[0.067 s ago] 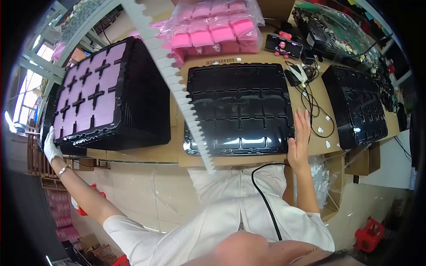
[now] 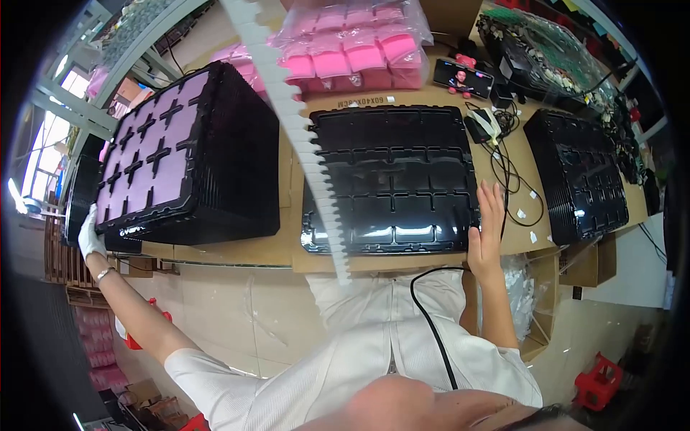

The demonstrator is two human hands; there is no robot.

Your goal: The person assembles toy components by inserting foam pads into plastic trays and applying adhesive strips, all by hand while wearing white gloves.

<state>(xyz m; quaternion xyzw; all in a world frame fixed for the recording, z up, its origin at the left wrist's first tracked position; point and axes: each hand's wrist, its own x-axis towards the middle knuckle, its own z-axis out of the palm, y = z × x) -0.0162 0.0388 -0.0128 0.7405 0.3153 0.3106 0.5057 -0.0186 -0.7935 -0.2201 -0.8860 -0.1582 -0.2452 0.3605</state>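
My left hand (image 2: 90,235), in a white glove, lies with straightened fingers against the near-left corner of a tall stack of black plastic trays (image 2: 241,154). Lilac sheets (image 2: 165,176) fill the compartments of its top tray, between black cross-shaped dividers. My bare right hand (image 2: 489,230) is open, fingers stretched out along the right edge of a black compartment tray (image 2: 392,179) in front of me. No lilac or pink pieces show in that middle tray. The left hand's fingertips are partly hidden at the stack's edge.
A white toothed strip (image 2: 309,154) crosses the view before the middle tray. Bagged pink blocks (image 2: 352,61) lie behind. A phone (image 2: 462,77) and tangled black cables (image 2: 507,172) sit right of centre. Another black tray stack (image 2: 586,176) stands at the right. A red stool (image 2: 598,381) is on the floor.
My left hand and the near-left corner of the left stack have shifted slightly to the right. The whole view has moved a little too. My right hand keeps its place by the middle tray.
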